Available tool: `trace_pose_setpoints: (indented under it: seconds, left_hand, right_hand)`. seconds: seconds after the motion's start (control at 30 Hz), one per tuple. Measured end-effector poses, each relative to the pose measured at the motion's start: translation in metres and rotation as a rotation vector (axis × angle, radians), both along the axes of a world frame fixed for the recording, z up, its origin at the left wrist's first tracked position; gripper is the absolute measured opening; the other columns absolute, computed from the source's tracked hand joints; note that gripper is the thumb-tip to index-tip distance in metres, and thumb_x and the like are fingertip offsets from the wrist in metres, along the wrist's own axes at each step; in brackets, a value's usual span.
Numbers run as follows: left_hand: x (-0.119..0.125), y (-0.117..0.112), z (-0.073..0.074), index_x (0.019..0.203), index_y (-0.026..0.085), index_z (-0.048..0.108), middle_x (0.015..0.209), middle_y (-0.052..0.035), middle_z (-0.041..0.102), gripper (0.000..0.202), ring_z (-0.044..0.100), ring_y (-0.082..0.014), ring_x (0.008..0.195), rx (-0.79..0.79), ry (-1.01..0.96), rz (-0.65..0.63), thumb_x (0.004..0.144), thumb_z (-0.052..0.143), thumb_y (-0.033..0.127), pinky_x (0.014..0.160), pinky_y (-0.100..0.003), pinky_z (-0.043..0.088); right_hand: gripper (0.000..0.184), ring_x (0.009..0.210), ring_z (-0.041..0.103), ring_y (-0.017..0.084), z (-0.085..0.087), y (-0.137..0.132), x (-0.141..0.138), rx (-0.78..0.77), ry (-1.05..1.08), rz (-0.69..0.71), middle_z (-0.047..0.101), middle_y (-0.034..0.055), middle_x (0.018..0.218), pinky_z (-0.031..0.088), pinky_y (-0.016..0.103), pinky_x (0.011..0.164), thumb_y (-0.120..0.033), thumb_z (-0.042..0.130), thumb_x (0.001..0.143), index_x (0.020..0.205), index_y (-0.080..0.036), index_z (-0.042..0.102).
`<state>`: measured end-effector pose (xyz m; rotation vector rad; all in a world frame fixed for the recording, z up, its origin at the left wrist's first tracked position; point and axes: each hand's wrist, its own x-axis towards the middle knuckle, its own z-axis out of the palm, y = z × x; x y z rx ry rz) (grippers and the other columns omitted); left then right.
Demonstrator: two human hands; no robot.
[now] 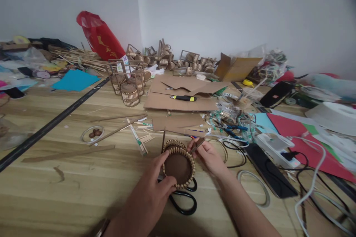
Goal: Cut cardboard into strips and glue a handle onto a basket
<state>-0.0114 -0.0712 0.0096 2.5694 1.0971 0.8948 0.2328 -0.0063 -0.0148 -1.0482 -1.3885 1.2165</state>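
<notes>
My left hand (154,183) grips a small round basket (179,168), made of brown cardboard with a rim of short light sticks. The basket is tilted so that its brown round face points at me. At its upper right, my right hand (207,154) pinches a brown cardboard strip (198,143) close against the rim. Another thin brown strip (163,137) stands up behind the basket. Black-handled scissors (183,212) lie under the basket, their blades hidden. Finished-looking lidded baskets with tall handles (130,94) stand further back on the left.
Cardboard sheets (158,102) with a yellow-black utility knife (183,98) lie ahead. To the right are pliers (233,132), a phone (271,170), a power strip (278,150) and loose cables. A tape ring with brown beads (95,132) lies left. More small baskets (194,64) are heaped along the wall.
</notes>
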Motion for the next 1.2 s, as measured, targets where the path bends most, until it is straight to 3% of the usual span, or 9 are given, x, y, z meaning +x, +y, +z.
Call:
trace_pose_setpoints:
  seconds: [0.27, 0.57, 0.77, 0.9, 1.0, 1.07, 1.1, 1.13, 1.2]
  left_hand:
    - [0.013, 0.009, -0.019, 0.095, 0.021, 0.065, 0.149, -0.0127, 0.048, 0.023, 0.052, -0.0304, 0.135, 0.158, -0.013, 0.123, 0.095, 0.046, 0.007, 0.106, -0.048, 0.053]
    - [0.019, 0.018, -0.027, 0.103, 0.023, 0.070, 0.139, -0.0119, 0.049, 0.029, 0.054, -0.0295, 0.126, 0.203, -0.074, 0.200, 0.094, 0.047, 0.007, 0.098, -0.047, 0.057]
    - [0.023, 0.025, -0.031, 0.106, 0.027, 0.072, 0.126, -0.0102, 0.054, 0.029, 0.059, -0.0289, 0.114, 0.232, -0.089, 0.231, 0.094, 0.054, 0.008, 0.091, -0.045, 0.059]
    - [0.023, 0.025, -0.027, 0.113, 0.024, 0.063, 0.122, -0.0121, 0.054, 0.024, 0.061, -0.0282, 0.111, 0.194, -0.163, 0.252, 0.094, 0.058, 0.012, 0.090, -0.044, 0.059]
    - [0.014, 0.029, -0.024, 0.116, 0.021, 0.055, 0.121, -0.0138, 0.055, 0.024, 0.059, -0.0281, 0.117, 0.138, -0.279, 0.234, 0.093, 0.060, 0.015, 0.097, -0.044, 0.056]
    - [0.005, 0.038, -0.024, 0.119, 0.020, 0.052, 0.123, -0.0142, 0.056, 0.028, 0.057, -0.0285, 0.122, 0.074, -0.338, 0.209, 0.093, 0.061, 0.019, 0.102, -0.047, 0.052]
    - [0.000, 0.043, -0.024, 0.122, 0.020, 0.051, 0.125, -0.0143, 0.057, 0.031, 0.057, -0.0284, 0.123, 0.015, -0.361, 0.189, 0.092, 0.060, 0.019, 0.104, -0.048, 0.051]
    - [-0.005, 0.050, -0.025, 0.125, 0.020, 0.050, 0.126, -0.0140, 0.059, 0.035, 0.057, -0.0277, 0.123, -0.073, -0.375, 0.153, 0.091, 0.058, 0.019, 0.105, -0.048, 0.051]
    - [-0.012, 0.064, -0.027, 0.130, 0.020, 0.051, 0.131, -0.0132, 0.060, 0.045, 0.058, -0.0265, 0.124, -0.291, -0.397, 0.063, 0.086, 0.054, 0.014, 0.106, -0.048, 0.050]
  right_hand:
    - [0.065, 0.070, 0.056, 0.019, 0.000, -0.001, 0.003, 0.016, -0.042, 0.001, 0.066, 0.0048, 0.079, 0.048, 0.031, 0.067, -0.084, 0.057, 0.078, 0.088, -0.020, 0.069]
    - [0.060, 0.089, 0.065, 0.024, 0.003, -0.006, 0.003, 0.015, -0.077, 0.000, 0.072, 0.0071, 0.097, 0.054, 0.035, 0.079, -0.075, 0.071, 0.075, 0.104, -0.022, 0.068]
    - [0.060, 0.082, 0.066, 0.022, 0.001, -0.004, -0.003, 0.050, -0.084, -0.023, 0.070, 0.0059, 0.090, 0.055, 0.034, 0.074, -0.073, 0.071, 0.076, 0.109, -0.023, 0.065]
    - [0.047, 0.064, 0.058, 0.017, 0.002, -0.006, 0.000, 0.240, -0.177, -0.262, 0.064, 0.0012, 0.077, 0.050, 0.030, 0.060, -0.066, 0.068, 0.084, 0.103, -0.024, 0.063]
    - [0.026, 0.062, 0.053, 0.017, 0.012, -0.019, 0.004, 0.411, -0.249, -0.489, 0.057, -0.0008, 0.071, 0.046, 0.029, 0.059, -0.051, 0.063, 0.093, 0.089, -0.026, 0.059]
    - [0.018, 0.069, 0.057, 0.018, 0.024, -0.033, 0.003, 0.539, -0.340, -0.477, 0.059, 0.0005, 0.072, 0.048, 0.030, 0.065, -0.038, 0.065, 0.094, 0.082, -0.026, 0.059]
    - [0.013, 0.072, 0.061, 0.019, 0.030, -0.040, 0.000, 0.663, -0.473, -0.399, 0.063, 0.0018, 0.075, 0.049, 0.031, 0.067, -0.034, 0.065, 0.094, 0.085, -0.026, 0.061]
    - [0.005, 0.075, 0.064, 0.019, 0.036, -0.047, -0.004, 0.767, -0.618, -0.295, 0.068, 0.0032, 0.081, 0.050, 0.030, 0.067, -0.031, 0.064, 0.095, 0.093, -0.026, 0.064]
    - [0.017, 0.084, 0.070, 0.022, 0.043, -0.056, -0.016, 0.846, -0.894, -0.164, 0.074, 0.0084, 0.099, 0.054, 0.032, 0.070, -0.032, 0.061, 0.098, 0.112, -0.023, 0.065]
